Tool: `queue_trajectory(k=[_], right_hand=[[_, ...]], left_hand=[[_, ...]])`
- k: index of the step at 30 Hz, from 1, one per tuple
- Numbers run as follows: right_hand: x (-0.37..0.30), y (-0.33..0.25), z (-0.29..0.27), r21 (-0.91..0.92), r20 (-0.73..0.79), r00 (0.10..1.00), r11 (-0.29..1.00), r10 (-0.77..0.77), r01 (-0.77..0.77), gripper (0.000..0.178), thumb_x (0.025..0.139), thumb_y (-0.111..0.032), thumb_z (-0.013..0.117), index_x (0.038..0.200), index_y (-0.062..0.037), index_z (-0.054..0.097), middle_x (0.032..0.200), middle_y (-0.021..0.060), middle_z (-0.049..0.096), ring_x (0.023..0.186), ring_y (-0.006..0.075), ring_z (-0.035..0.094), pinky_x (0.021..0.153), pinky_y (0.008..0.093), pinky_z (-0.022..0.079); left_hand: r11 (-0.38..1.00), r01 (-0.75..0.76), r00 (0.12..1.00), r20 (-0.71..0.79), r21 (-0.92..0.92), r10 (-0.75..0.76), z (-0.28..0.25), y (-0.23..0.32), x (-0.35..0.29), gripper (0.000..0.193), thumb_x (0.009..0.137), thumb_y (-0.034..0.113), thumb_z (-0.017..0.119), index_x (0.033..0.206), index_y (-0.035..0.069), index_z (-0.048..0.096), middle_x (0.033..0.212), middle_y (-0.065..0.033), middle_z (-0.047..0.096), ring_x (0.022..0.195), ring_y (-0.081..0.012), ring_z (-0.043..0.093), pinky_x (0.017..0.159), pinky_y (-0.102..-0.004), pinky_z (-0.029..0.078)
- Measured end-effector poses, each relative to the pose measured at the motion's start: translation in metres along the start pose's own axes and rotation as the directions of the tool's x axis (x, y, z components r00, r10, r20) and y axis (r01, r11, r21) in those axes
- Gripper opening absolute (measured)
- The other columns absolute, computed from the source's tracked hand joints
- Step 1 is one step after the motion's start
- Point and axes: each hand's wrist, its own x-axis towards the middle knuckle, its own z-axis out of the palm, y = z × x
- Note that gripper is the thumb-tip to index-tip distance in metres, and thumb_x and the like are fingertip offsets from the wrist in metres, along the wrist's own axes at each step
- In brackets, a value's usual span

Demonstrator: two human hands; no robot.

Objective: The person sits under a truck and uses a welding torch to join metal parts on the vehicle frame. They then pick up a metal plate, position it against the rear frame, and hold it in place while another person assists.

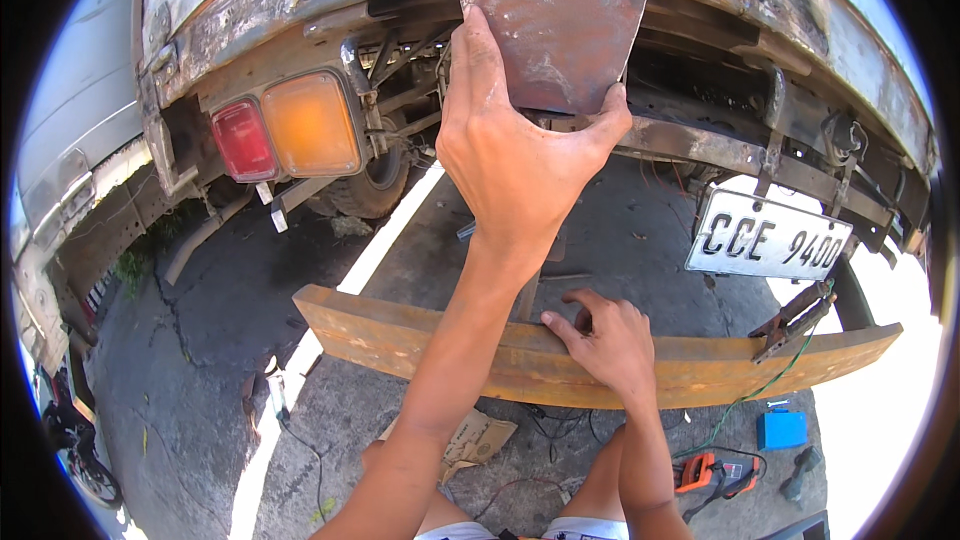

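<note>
My left hand (pixel 525 155) is raised high, closed on a reddish-brown steel plate (pixel 560 35) with four sides and a narrower lower end. Its fingers press the plate's left edge and the thumb its lower right corner. Behind the plate runs the rusty rear frame (pixel 290 10) of a truck; whether they touch cannot be seen. Lower down, my right hand (pixel 612 340) lies on a long, rusty steel beam (pixel 380 330), fingers curled over its upper edge and thumb along the top. A welding clamp (pixel 795 320) with a green cable bites the beam's right part.
Left of the plate sits a red-and-orange tail light (pixel 285 130); a white licence plate (pixel 768 238) hangs at right. On the concrete floor lie an orange-and-black power tool (pixel 718 475), a blue box (pixel 782 430), flattened cardboard (pixel 480 440), an electrode holder (pixel 277 395) and cables.
</note>
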Motion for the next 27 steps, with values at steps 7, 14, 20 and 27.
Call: queue_trajectory(k=[7,14,20,27], right_hand=[[-0.001,0.003,0.004,-0.004,-0.056,0.998,0.999,-0.041,0.041,0.045,0.086,-0.049,0.072,0.104,-0.0071,0.073,0.070,0.0131,0.071,0.075,0.0343,0.071,0.068,0.0468,0.055],[0.008,0.001,-0.005,0.224,-0.193,0.968,0.953,-0.162,0.204,0.032,0.086,-0.029,0.076,0.105,-0.0032,0.072,0.079,0.0140,0.071,0.070,0.0266,0.070,0.064,0.0374,0.054],[0.067,-0.035,-0.080,0.440,-0.675,0.717,0.684,-0.175,0.581,0.030,0.093,-0.022,0.074,0.112,0.0005,0.070,0.085,0.0058,0.070,0.069,0.0092,0.063,0.062,0.0234,0.050],[0.117,-0.069,-0.142,0.472,-0.582,0.669,0.478,-0.462,0.741,0.030,0.093,-0.020,0.073,0.118,-0.0037,0.068,0.105,0.0120,0.071,0.092,0.0219,0.066,0.083,0.0292,0.050]], left_hand=[[0.999,-0.010,0.999,0.046,0.032,0.009,-0.008,-0.001,0.008,0.097,0.056,0.036,0.097,0.126,-0.018,0.057,0.118,-0.0294,0.067,0.102,-0.0356,0.071,0.088,-0.0384,0.056],[0.987,-0.083,0.996,0.050,0.139,0.077,-0.012,-0.003,0.010,0.099,0.054,0.043,0.099,0.121,-0.019,0.061,0.108,-0.0259,0.071,0.098,-0.0316,0.071,0.088,-0.0375,0.055],[0.977,-0.082,0.996,0.058,0.198,0.071,-0.012,-0.005,0.010,0.101,0.052,0.056,0.094,0.124,-0.010,0.065,0.118,-0.0214,0.067,0.094,-0.0367,0.071,0.075,-0.0434,0.058],[0.994,0.111,0.975,0.191,0.012,-0.112,-0.022,0.000,0.012,0.067,0.078,0.031,0.087,0.127,-0.008,0.064,0.120,-0.0212,0.068,0.079,-0.0274,0.073,0.073,-0.0357,0.058]])
